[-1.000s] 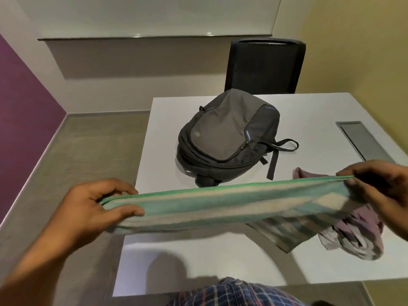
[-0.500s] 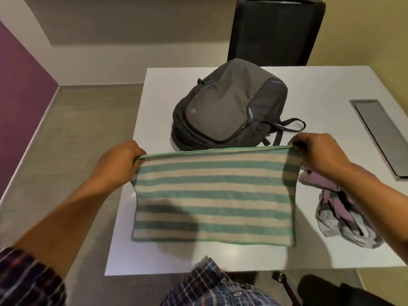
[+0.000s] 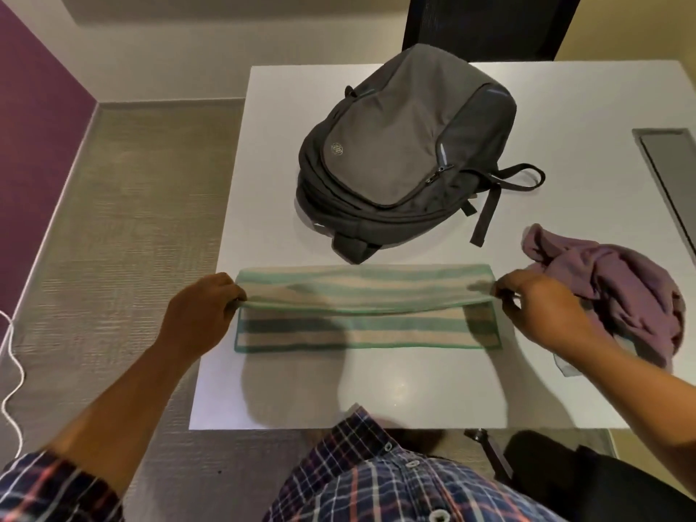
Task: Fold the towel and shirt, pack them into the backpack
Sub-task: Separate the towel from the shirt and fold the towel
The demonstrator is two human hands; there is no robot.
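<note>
A green and beige striped towel point(image 3: 367, 322) lies across the near part of the white table point(image 3: 414, 389). Its far edge is lifted and doubled over toward me. My left hand point(image 3: 205, 314) pinches the towel's left corner, and my right hand point(image 3: 534, 307) pinches its right corner. A crumpled purple shirt point(image 3: 621, 292) lies just right of my right hand. The grey backpack point(image 3: 399, 152) lies flat behind the towel with its zippers closed.
A black chair point(image 3: 486, 24) stands at the table's far side. A grey recessed panel point(image 3: 674, 175) sits in the table at the right edge. A white cable point(image 3: 11, 371) runs on the floor at the left. A dark seat point(image 3: 565, 469) is at the lower right.
The towel, held stretched in the air a second ago, came down onto the table. Both hands now draw its far edge back toward me over the lower half.
</note>
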